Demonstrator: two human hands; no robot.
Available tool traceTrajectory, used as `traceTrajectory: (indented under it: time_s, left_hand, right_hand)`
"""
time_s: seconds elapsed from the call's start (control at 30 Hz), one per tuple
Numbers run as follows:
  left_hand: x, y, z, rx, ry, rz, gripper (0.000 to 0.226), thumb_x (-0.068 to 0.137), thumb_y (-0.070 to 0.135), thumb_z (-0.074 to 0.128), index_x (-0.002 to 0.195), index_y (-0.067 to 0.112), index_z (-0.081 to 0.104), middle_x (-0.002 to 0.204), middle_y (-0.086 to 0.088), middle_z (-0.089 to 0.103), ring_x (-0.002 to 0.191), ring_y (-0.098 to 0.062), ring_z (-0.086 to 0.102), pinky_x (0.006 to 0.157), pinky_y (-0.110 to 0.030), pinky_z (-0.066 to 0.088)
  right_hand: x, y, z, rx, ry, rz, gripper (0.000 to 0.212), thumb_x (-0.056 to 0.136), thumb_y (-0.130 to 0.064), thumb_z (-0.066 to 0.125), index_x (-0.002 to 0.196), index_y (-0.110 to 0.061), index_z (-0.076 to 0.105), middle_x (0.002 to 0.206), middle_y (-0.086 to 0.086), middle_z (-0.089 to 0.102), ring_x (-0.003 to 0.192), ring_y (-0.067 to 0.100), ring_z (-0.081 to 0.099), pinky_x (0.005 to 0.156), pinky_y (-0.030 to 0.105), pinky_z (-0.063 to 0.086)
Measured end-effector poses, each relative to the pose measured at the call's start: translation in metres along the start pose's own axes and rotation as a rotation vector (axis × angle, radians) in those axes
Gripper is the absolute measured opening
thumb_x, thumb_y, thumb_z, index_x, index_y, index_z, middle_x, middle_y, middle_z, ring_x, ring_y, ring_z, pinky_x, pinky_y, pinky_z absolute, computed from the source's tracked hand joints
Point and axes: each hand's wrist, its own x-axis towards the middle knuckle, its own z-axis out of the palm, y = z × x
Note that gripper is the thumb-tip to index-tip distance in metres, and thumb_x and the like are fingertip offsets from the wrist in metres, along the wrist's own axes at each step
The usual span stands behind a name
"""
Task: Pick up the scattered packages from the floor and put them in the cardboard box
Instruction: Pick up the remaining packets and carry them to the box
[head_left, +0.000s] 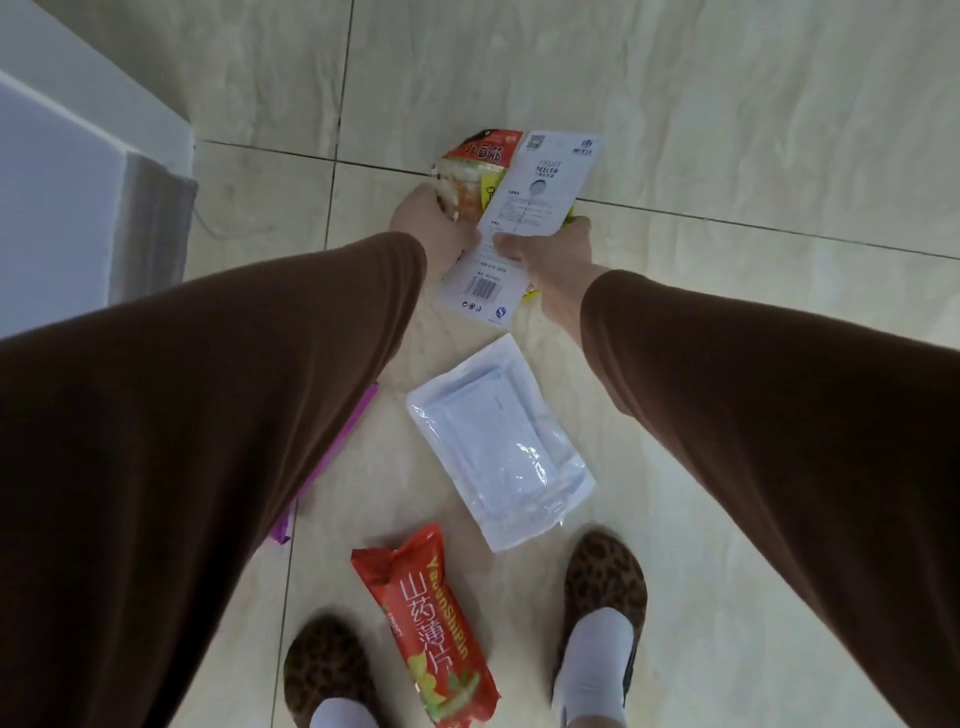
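Observation:
My left hand (434, 228) grips a red and clear snack packet (475, 166), held above the floor. My right hand (550, 254) holds a white fruit peeler card package (524, 218) with the thumb on top; it overlaps the snack packet, and a bit of yellow shows under it. On the tiles below lie a clear and white plastic pouch (498, 447) and a red chip bag (431, 629) between my feet. A purple strip (311, 473) peeks out from under my left sleeve. The cardboard box is not in view.
A white cabinet or wall corner (78, 156) with a grey panel (150, 228) stands at the left. Beige floor tiles (727, 130) spread ahead and to the right. My feet in leopard-print slippers (602, 587) stand at the bottom.

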Motion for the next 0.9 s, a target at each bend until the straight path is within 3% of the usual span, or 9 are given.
traceTrajectory:
  time_s: [0.2,0.4,0.5,0.6,0.67,0.73,0.77,0.83,0.9]
  left_hand:
    - [-0.027,-0.007,-0.041,-0.093,0.105,0.015,0.051,0.079,0.016,0.077,0.123,0.009,0.053,0.103,-0.002,0.067,0.094,-0.021,0.067,0.087,-0.03,0.054]
    - [-0.11,-0.029,-0.095,-0.265,-0.015,-0.009,0.02,0.084,0.017,0.078,0.103,0.011,0.073,0.1,-0.003,0.077,0.091,-0.015,0.074,0.087,-0.029,0.058]
    - [-0.155,-0.062,-0.103,-0.25,-0.038,-0.049,0.028,0.082,0.039,0.078,0.101,0.018,0.073,0.103,-0.005,0.076,0.09,-0.014,0.075,0.081,-0.037,0.062]
    - [-0.186,-0.109,-0.105,0.001,0.021,-0.049,0.067,0.055,0.081,0.075,0.101,0.032,0.068,0.112,0.006,0.072,0.106,-0.019,0.069,0.095,-0.046,0.055]
    - [-0.198,-0.136,-0.101,0.22,-0.051,-0.044,0.079,0.06,0.082,0.072,0.123,0.034,0.064,0.142,0.008,0.057,0.137,-0.024,0.047,0.116,-0.053,0.033]
    - [-0.204,-0.157,-0.097,0.396,-0.136,-0.071,0.071,0.073,0.069,0.073,0.129,0.026,0.064,0.164,0.009,0.026,0.153,-0.025,0.014,0.122,-0.054,0.006]
    - [-0.206,-0.166,-0.095,0.411,-0.17,-0.078,0.069,0.072,0.066,0.074,0.127,0.025,0.066,0.165,0.009,0.019,0.153,-0.026,0.012,0.122,-0.056,0.004]
    - [-0.206,-0.183,-0.092,0.297,-0.159,-0.066,0.077,0.061,0.067,0.08,0.124,0.027,0.064,0.159,0.003,0.032,0.14,-0.03,0.04,0.119,-0.057,0.025]
    - [-0.205,-0.19,-0.086,0.276,-0.08,-0.002,0.056,0.065,0.053,0.084,0.11,0.025,0.067,0.144,0.0,0.049,0.115,-0.026,0.06,0.105,-0.044,0.047]
  right_hand:
    - [-0.02,-0.001,-0.022,0.12,0.053,-0.07,0.019,0.088,0.0,0.072,0.101,-0.012,0.066,0.091,-0.003,0.073,0.076,0.01,0.07,0.056,0.023,0.054]
    - [-0.084,0.034,-0.055,-0.026,-0.136,0.033,0.034,0.09,-0.008,0.074,0.124,-0.006,0.069,0.117,0.009,0.075,0.098,0.024,0.073,0.065,0.028,0.055]
    - [-0.123,0.071,-0.056,-0.083,-0.173,0.094,0.034,0.086,-0.01,0.076,0.12,-0.009,0.072,0.117,0.012,0.076,0.105,0.03,0.073,0.081,0.038,0.059]
    - [-0.152,0.109,-0.05,-0.264,-0.163,0.121,0.055,0.063,-0.038,0.085,0.114,-0.021,0.074,0.113,0.003,0.077,0.107,0.027,0.071,0.087,0.037,0.056]
    - [-0.154,0.133,-0.045,-0.431,-0.156,0.074,0.08,0.047,-0.057,0.079,0.122,-0.03,0.067,0.128,-0.001,0.068,0.13,0.03,0.057,0.107,0.051,0.047]
    - [-0.155,0.148,-0.04,-0.639,-0.153,0.049,0.09,0.059,-0.057,0.079,0.141,-0.028,0.054,0.159,0.0,0.037,0.154,0.032,0.017,0.123,0.059,0.018]
    - [-0.157,0.151,-0.037,-0.722,-0.157,0.028,0.082,0.069,-0.051,0.079,0.142,-0.027,0.051,0.166,-0.001,0.023,0.156,0.031,0.005,0.124,0.06,0.01]
    - [-0.156,0.16,-0.035,-0.776,-0.119,-0.026,0.044,0.078,-0.04,0.08,0.111,-0.036,0.051,0.162,0.003,0.021,0.152,0.033,0.017,0.119,0.06,0.022]
    - [-0.156,0.168,-0.03,-0.804,-0.041,-0.092,0.029,0.08,-0.039,0.076,0.098,-0.037,0.054,0.154,0.002,0.03,0.139,0.033,0.034,0.11,0.054,0.033]
